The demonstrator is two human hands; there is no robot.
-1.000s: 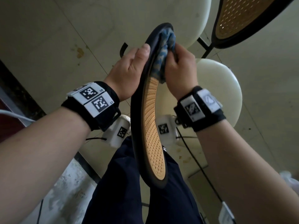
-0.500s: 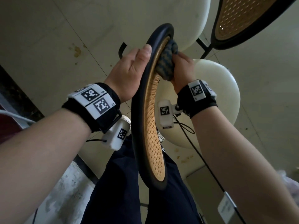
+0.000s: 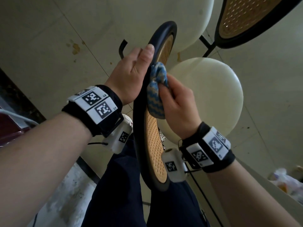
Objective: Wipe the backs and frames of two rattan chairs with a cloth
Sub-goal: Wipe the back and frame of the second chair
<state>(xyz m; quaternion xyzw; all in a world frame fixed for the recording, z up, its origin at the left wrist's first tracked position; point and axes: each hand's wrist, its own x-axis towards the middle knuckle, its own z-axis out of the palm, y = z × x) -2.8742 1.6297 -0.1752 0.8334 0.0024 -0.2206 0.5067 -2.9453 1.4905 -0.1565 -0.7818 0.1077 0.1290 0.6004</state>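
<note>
Seen edge-on from above, an oval chair back of honey-coloured woven rattan in a black rounded frame (image 3: pixel 153 145) fills the middle of the view, its long axis running from 12 o'clock down to 6 o'clock, the cane face turned toward 3 o'clock. A person's right hand (image 3: pixel 178 102) curls its fingers round a bunched blue-and-grey zigzag-patterned cloth (image 3: pixel 155 94) and holds it against the rattan and the inner edge of the frame, about halfway up the back. The left hand (image 3: pixel 131 74) steadies the frame's outer edge from the 9 o'clock side, thumb laid along the rim; its fingers are hidden behind the frame, so how far that grip closes cannot be told. Both wrists wear black bands with white marker tags. At 3 o'clock sits the chair's round cream seat (image 3: pixel 218 99); at 1 o'clock, a second rattan chair back in a black frame (image 3: pixel 242 18) above another cream seat (image 3: pixel 188 20). Pale floor tiles (image 3: pixel 57 38) carry brown stains.
</note>
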